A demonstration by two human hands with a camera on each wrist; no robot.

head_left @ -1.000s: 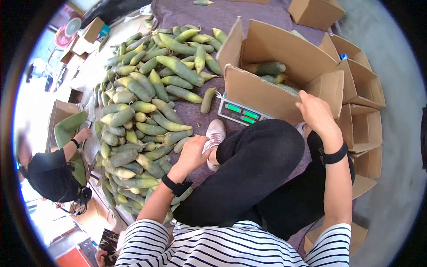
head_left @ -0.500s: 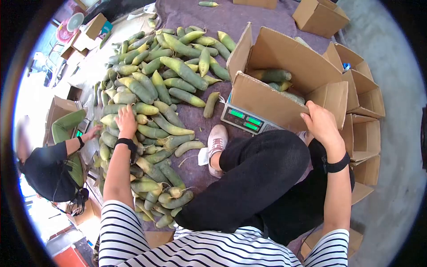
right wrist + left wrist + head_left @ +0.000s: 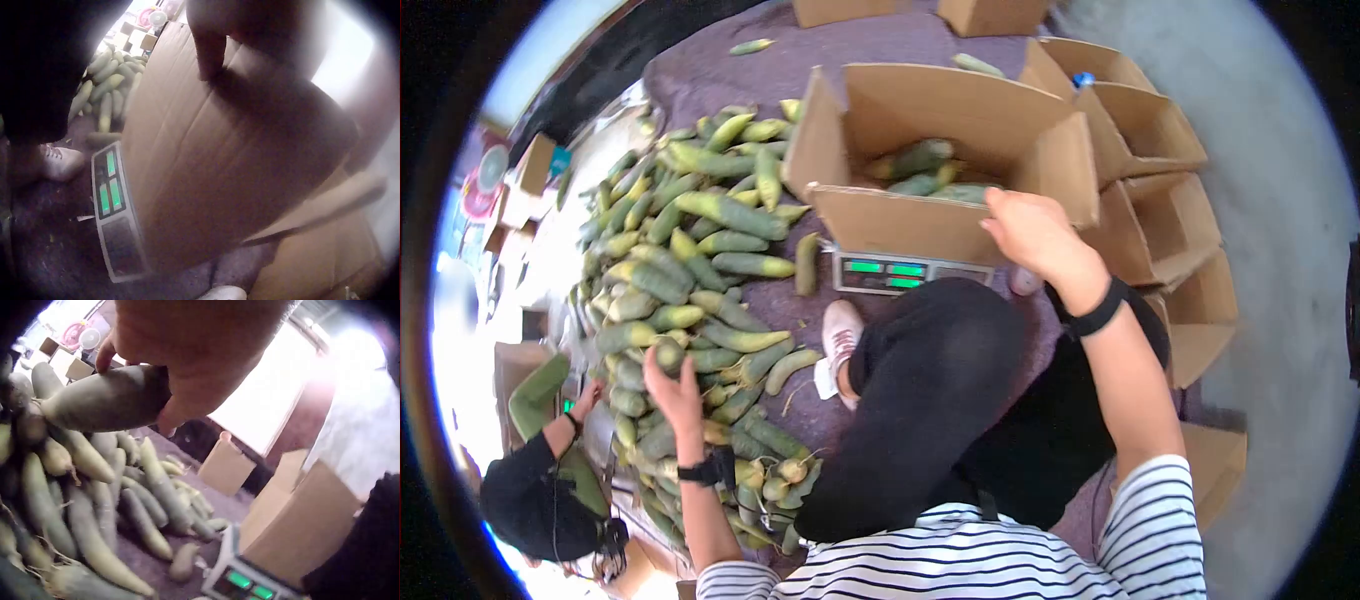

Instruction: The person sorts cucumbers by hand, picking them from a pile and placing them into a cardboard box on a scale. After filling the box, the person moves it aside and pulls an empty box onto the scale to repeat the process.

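Note:
My left hand [image 3: 676,395] grips a green radish [image 3: 106,401] above the left part of a big radish pile [image 3: 725,215]. In the left wrist view the fingers wrap round the radish's cut, dark end, and its pale tip points left. My right hand [image 3: 1040,240] holds the top edge of the near wall of an open cardboard box [image 3: 900,220], thumb outside. That box stands on a digital scale [image 3: 945,274] with lit green displays. Several green radishes [image 3: 920,160] lie inside the box.
More open cardboard boxes [image 3: 1160,215] stand along the right side. A single radish [image 3: 806,264] lies left of the scale on the purple cloth [image 3: 700,70]. Another person [image 3: 540,500] sits beyond the pile at the left. My shoe [image 3: 840,340] is just before the scale.
My left hand has gone from near my knee to the pile and now holds a radish. The right hand stays at the box edge. The head view has swung, shifting the scene left.

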